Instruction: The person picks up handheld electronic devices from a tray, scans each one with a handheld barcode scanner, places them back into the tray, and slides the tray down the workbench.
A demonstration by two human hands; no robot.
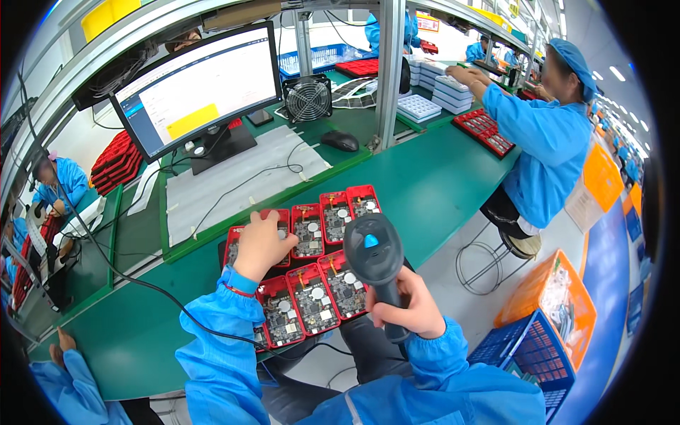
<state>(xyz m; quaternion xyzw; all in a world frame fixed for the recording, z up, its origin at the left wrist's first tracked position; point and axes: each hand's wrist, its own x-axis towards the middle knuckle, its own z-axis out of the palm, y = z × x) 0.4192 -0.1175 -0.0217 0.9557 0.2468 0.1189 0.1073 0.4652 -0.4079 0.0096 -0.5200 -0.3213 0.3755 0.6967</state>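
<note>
My right hand (pixel 413 306) is wrapped around the handle of a dark handheld barcode scanner (pixel 374 251) with a blue light on its head. The scanner is held over the right side of two rows of red open cases, each with a circuit board inside. My left hand (pixel 261 244) lies over the left part of the far row, thumb and fingers apart, touching or just above a red case (pixel 285 225) that it partly hides. Other cases, such as a near-row case (pixel 312 301) and a far-row case (pixel 307 232), show gold strips and round silver parts on their boards.
Behind the cases stand a monitor (pixel 205 85), a mouse (pixel 340 140) and a small fan (pixel 307 98) on the green bench (pixel 432 184). A black cable (pixel 170 301) crosses my left forearm. At right, a co-worker (pixel 542 127) sits beside a red tray (pixel 484 132); an orange crate (pixel 520 290) stands below.
</note>
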